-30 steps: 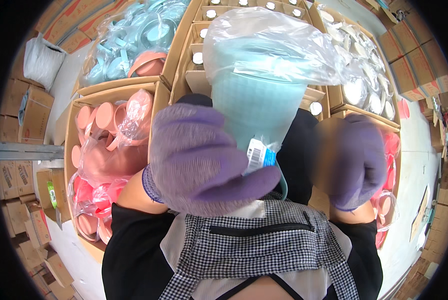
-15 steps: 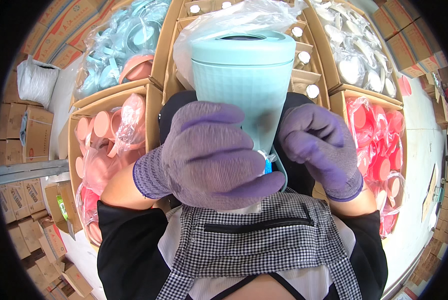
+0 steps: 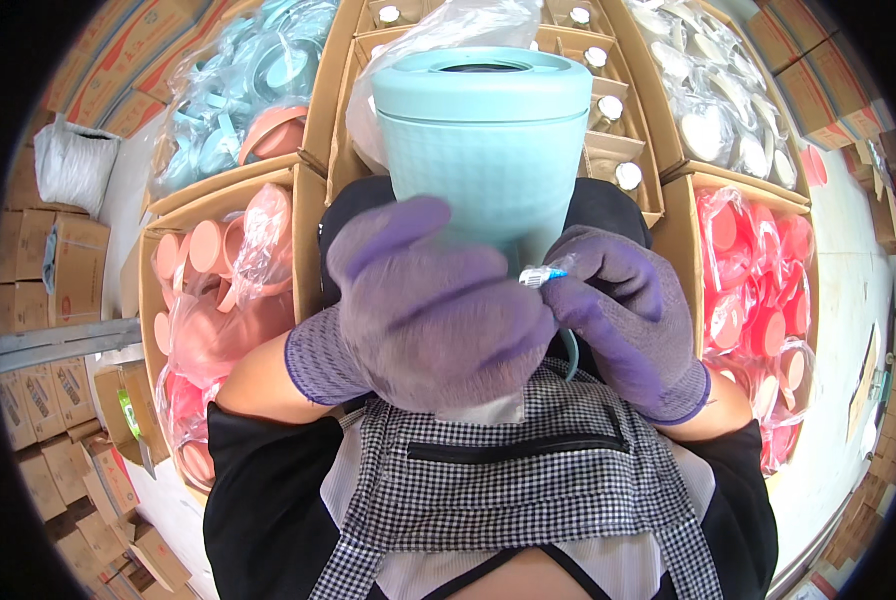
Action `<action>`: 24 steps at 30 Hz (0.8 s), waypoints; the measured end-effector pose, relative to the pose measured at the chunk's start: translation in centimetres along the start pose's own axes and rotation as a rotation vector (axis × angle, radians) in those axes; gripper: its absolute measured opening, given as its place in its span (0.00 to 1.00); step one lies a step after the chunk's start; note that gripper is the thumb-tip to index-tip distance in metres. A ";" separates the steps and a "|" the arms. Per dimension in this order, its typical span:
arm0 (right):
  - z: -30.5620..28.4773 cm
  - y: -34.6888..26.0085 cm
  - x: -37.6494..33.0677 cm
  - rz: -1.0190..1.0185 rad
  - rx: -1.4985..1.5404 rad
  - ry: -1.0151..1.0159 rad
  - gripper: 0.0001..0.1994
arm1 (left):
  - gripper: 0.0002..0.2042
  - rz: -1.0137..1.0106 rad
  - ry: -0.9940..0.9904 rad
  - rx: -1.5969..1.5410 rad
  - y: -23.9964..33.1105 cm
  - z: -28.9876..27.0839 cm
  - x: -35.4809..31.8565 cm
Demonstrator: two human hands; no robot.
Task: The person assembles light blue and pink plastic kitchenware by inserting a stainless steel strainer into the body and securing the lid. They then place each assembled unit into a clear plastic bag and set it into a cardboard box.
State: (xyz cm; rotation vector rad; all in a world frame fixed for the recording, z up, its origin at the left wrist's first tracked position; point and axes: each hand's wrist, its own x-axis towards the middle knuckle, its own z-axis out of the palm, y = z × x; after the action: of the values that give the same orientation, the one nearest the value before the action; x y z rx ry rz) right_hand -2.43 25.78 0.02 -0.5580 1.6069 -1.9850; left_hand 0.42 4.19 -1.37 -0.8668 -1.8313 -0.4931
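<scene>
We have a light-blue container (image 3: 483,160) at upper centre of the frame, tapering downward, its dimpled wall below a smooth lid (image 3: 418,95) with a dark opening on top; our left hand (image 3: 436,305), in a purple-grey knitted glove, sits at centre before the container's lower part, fingers bent and blurred; we cannot tell how far it is closed or whether it has hold of anything, as its back faces us; our right hand (image 3: 628,315), gloved alike, is right of centre, thumb and forefinger pinched on a small white-and-blue label (image 3: 541,276), just below the container; a thin light-blue curved strip (image 3: 572,355) shows between the hands, near the apron.

Behind the container, a clear plastic bag (image 3: 368,115); beyond it a partitioned carton (image 3: 613,150) with white-capped bottles (image 3: 627,177); upper left, light-blue pieces (image 3: 213,150) in clear wrap, one salmon piece (image 3: 276,132) among them; left middle, salmon pieces (image 3: 208,330) in a carton; upper right, white pieces (image 3: 705,130); right middle, red-pink pieces (image 3: 743,265); at lower centre, our checked apron (image 3: 528,490) with a black zip (image 3: 508,453).
</scene>
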 end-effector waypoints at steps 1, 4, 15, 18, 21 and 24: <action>-0.3 0.0 0.2 -0.078 -0.136 0.018 0.06 | 0.16 -0.041 -0.078 -0.073 0.0 -0.5 0.3; -1.5 -0.9 1.4 -0.307 -0.521 -0.061 0.05 | 0.20 -0.320 -0.275 -0.233 -0.1 -2.2 1.2; -0.2 -1.2 1.7 -0.111 -0.087 0.057 0.16 | 0.08 -0.929 -0.110 -0.497 0.9 -2.4 0.7; -0.3 -0.2 2.1 -0.192 -0.346 0.015 0.12 | 0.06 -0.854 -0.061 -0.302 1.5 -1.2 0.1; -0.3 0.6 3.2 -0.548 -0.717 0.126 0.06 | 0.06 -0.671 -0.066 -0.081 0.8 -0.2 -0.5; -0.3 1.0 4.8 -0.758 -1.017 0.222 0.04 | 0.08 -0.489 -0.115 0.115 -0.9 0.4 -1.1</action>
State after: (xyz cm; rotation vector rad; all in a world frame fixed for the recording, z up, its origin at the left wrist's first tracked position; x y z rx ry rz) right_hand -6.22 22.89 -1.10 -1.5380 2.8300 -1.5253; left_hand -0.22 3.52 -2.48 -0.3683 -2.1621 -0.6427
